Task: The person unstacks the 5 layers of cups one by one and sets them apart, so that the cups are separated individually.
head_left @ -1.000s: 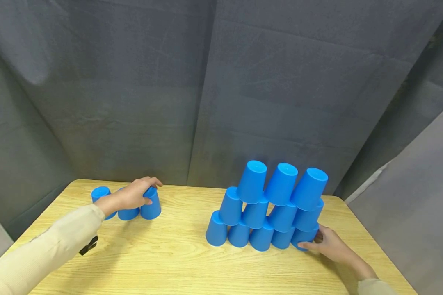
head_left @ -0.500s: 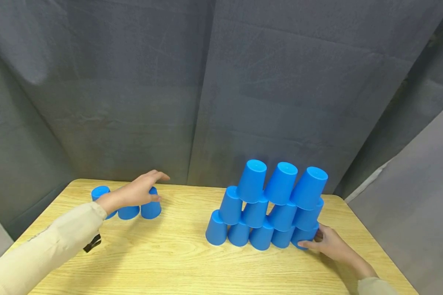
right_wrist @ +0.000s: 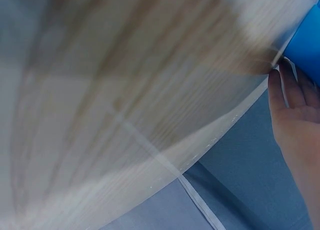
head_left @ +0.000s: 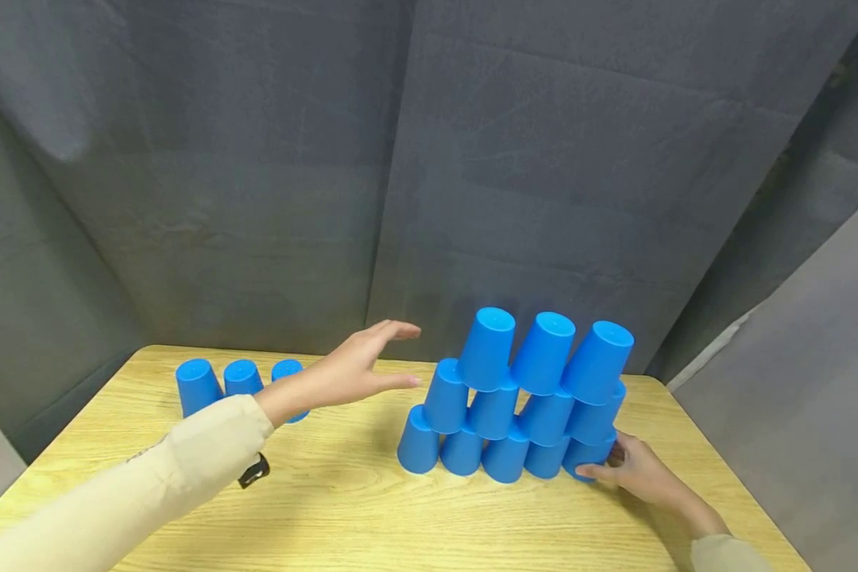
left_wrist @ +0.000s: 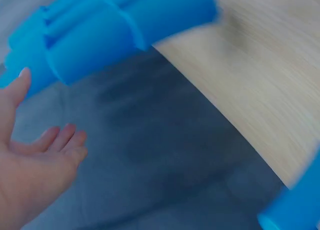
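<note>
Blue plastic cups form a cup stack [head_left: 493, 413] toward the right of the table [head_left: 372, 500], in three rows: five at the bottom, four in the middle, three on top, each upper cup straddling two below. At its right end, the right hand [head_left: 639, 473] holds the end cup [head_left: 586, 458] of the bottom row, thumb across the front and fingers round the far side. From the right wrist, the fingertips meet the blue wall, while the thumb is out of sight; how firmly they press, I cannot tell.

Beside the left end of the stack, the left hand [head_left: 350, 369] hangs in the air, holding nothing, thumb and fingers spread apart. Seen from the left wrist, its palm shows and the fingers bend a little; the blurred stack passes behind the thumb tip, and another cup [left_wrist: 295, 205] pokes into the lower corner.

Well apart on the left stand three cups [head_left: 199, 387] in a row, partly covered by the left arm in its cream sleeve [head_left: 200, 449]. All cups in the head view stand mouth down, so their insides are hidden. Dark grey cloth [head_left: 257, 199] hangs behind the wooden tabletop.
</note>
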Motion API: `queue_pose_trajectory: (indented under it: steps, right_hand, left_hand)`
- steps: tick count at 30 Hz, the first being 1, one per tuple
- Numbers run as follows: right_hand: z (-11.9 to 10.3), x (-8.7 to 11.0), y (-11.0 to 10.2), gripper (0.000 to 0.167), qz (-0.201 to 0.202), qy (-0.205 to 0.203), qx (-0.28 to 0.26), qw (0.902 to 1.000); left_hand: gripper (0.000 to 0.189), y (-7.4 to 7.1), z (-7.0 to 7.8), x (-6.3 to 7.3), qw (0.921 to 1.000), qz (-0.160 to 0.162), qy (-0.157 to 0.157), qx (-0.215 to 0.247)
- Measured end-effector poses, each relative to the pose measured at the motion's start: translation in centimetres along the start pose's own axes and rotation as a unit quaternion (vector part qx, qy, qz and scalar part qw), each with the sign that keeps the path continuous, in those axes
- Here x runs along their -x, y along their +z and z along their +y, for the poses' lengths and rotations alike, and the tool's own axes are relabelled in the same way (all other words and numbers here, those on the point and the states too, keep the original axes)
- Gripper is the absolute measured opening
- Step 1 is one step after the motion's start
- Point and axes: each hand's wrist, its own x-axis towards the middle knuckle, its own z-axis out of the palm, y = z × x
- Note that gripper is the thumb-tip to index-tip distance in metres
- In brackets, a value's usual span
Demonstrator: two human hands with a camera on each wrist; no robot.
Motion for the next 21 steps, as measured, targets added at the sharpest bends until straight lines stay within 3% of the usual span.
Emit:
queue_pose_trajectory:
  steps: [6,10,14,21]
  right_hand:
    - [0.0,0.1,0.0,0.079,0.003,-0.004,0.002,1.0]
    - [0.1,0.1,0.2,0.079,0.003,-0.001,0.001,1.0]
    - [0.0,0.0,0.4,0.079,-0.001,0.0,-0.005,1.0]
    - [-0.5,-0.1,0.2,0.077,-0.007,-0.007,-0.011,0.9999]
  left_hand:
    - [0.064,1.7,3.5,-3.4,0.9938,0.037,-0.007,0.104]
    - [0.063,2.4,5.0,-5.1,0.99,0.04,-0.011,0.134]
    - [0.06,2.9,5.5,-6.0,0.9882,0.035,-0.019,0.148]
    - [0.051,3.1,5.4,-6.3,0.9854,0.029,-0.015,0.167]
